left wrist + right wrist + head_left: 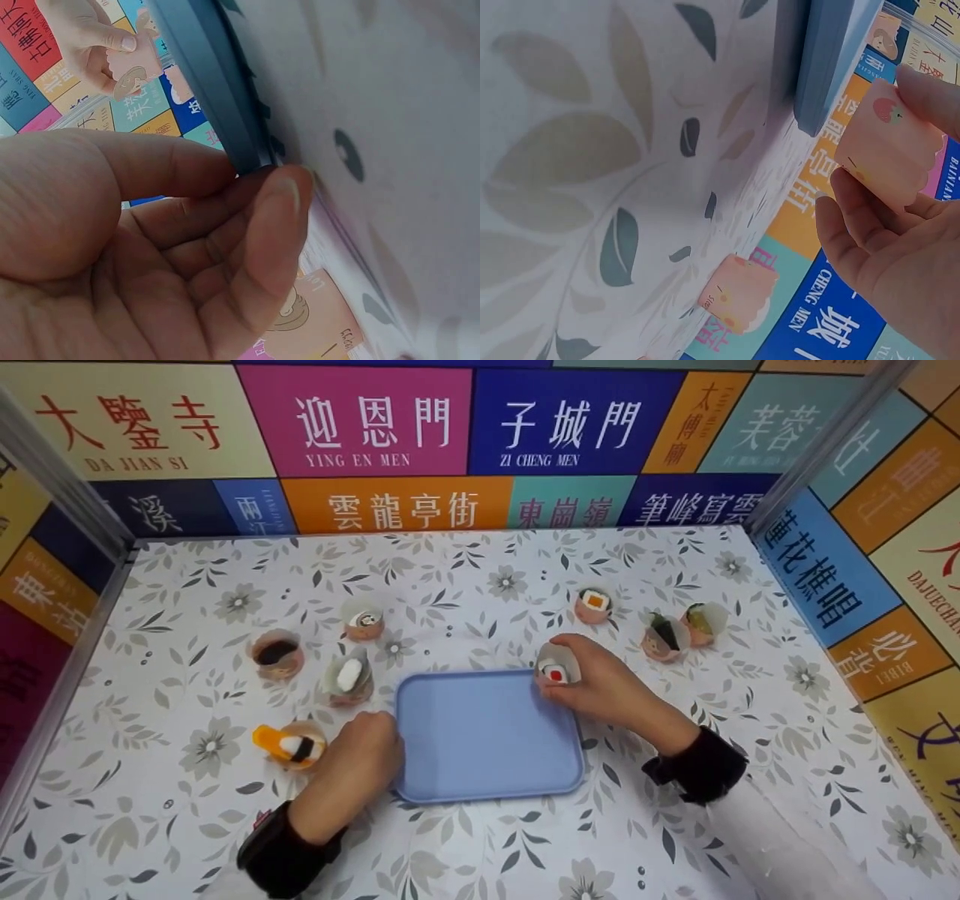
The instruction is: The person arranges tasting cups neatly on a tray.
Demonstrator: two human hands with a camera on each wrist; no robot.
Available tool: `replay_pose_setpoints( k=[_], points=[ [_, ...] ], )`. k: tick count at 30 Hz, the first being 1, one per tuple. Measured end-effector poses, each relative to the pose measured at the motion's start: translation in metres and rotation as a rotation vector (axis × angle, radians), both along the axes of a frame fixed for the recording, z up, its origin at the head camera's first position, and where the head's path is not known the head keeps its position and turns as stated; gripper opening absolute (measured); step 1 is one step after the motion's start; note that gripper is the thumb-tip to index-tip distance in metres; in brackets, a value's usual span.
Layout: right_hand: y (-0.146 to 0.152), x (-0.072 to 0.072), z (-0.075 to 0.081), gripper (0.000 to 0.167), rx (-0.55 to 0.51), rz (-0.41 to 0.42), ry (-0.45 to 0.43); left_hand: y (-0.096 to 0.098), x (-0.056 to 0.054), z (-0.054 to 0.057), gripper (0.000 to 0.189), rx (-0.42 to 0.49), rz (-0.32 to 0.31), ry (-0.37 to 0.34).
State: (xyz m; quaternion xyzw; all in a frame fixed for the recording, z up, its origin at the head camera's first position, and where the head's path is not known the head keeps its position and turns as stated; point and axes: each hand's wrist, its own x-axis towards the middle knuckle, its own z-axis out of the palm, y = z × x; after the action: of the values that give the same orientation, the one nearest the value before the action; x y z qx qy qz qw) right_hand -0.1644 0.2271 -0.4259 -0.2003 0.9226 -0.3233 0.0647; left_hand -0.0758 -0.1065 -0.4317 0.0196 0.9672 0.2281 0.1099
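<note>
A pale blue tray (480,735) lies flat on the flowered tabletop. My left hand (360,757) pinches its left rim; in the left wrist view, the fingertips meet at the tray's edge (214,82). Over the tray's far right corner, my right hand (600,682) holds a pink paper cup (889,146) between thumb and fingers. Inside that cup sits a toy-like sushi roll (554,673) with a red centre. Just left of the left hand is a cup with a white and orange sushi piece (300,748) banded in black.
More sushi cups stand left of the tray: a dark-topped one (277,655), a white piece (349,675) and a small roll (365,619). Right of it are an orange-centred roll (595,601), a dark green piece (663,631) and a yellowish one (699,621). Printed panels (375,420) wall the table.
</note>
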Motion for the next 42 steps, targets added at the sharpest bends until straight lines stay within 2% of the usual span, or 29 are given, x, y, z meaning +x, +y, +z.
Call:
replay_pose_setpoints(
  k=[4,11,13,26,35,42],
  points=[
    [-0.003,0.001,-0.003,0.070,0.009,0.021,0.003,-0.001,0.000,-0.001,0.022,0.003,0.005,0.003],
    [-0.006,0.003,-0.009,0.073,0.070,0.043,0.008,-0.001,0.003,-0.004,0.021,0.001,-0.024,0.096],
    [-0.007,0.003,-0.010,0.073,0.084,0.047,0.010,-0.001,0.003,-0.004,0.020,-0.001,-0.022,0.096],
    [-0.008,0.002,-0.013,0.076,0.109,0.067,0.006,0.000,0.000,-0.001,0.020,-0.020,-0.002,0.009],
    [-0.009,0.005,-0.017,0.077,0.119,0.079,0.031,0.000,0.001,-0.001,0.021,-0.013,-0.007,0.032],
    [-0.008,0.005,-0.019,0.077,0.101,0.105,0.076,0.001,-0.001,0.001,0.022,-0.016,0.016,-0.025]
  ],
)
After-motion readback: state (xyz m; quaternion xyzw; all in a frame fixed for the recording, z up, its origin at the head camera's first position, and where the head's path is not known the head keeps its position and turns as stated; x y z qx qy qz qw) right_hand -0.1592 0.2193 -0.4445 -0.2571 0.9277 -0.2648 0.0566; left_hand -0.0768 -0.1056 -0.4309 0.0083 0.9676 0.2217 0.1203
